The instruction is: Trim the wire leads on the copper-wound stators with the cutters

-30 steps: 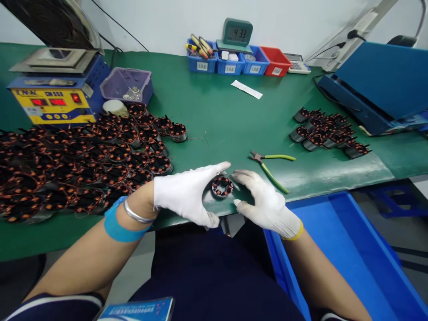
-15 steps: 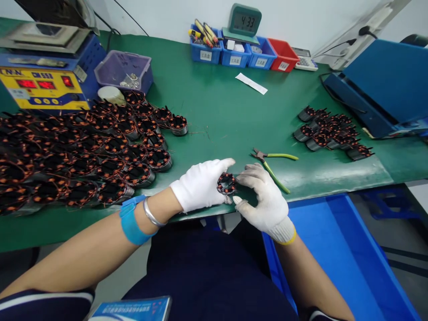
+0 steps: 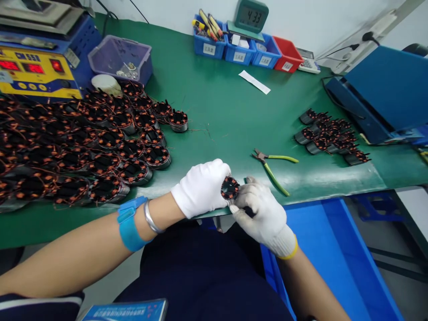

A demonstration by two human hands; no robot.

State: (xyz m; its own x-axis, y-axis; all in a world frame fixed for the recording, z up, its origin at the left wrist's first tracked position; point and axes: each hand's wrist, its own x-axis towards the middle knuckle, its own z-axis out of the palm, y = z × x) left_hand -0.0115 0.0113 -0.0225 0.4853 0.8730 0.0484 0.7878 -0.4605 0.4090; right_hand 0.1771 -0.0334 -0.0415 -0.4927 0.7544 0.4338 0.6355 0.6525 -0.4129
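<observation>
Both hands wear white gloves and meet at the near edge of the green table (image 3: 217, 111). My left hand (image 3: 202, 187) is curled round a small round stator with copper windings (image 3: 230, 187) and holds it up. My right hand (image 3: 259, 214) is closed against the same stator from the right, fingers pinched at its lower rim. A blue strap and a metal bangle sit on my left wrist. Green-handled pliers (image 3: 272, 165) lie on the table just right of the hands.
A large heap of wound stators (image 3: 76, 142) covers the left of the table, a smaller group (image 3: 331, 136) lies at right. A blue and yellow instrument (image 3: 40, 62), a purple tray (image 3: 120, 60), small bins (image 3: 240, 49), a clock, a blue case (image 3: 388, 89). A blue crate (image 3: 334, 258) stands below right.
The hands closed in on the stator: my left fingers curled round it and my right hand pressed against it. The view tilted down slightly.
</observation>
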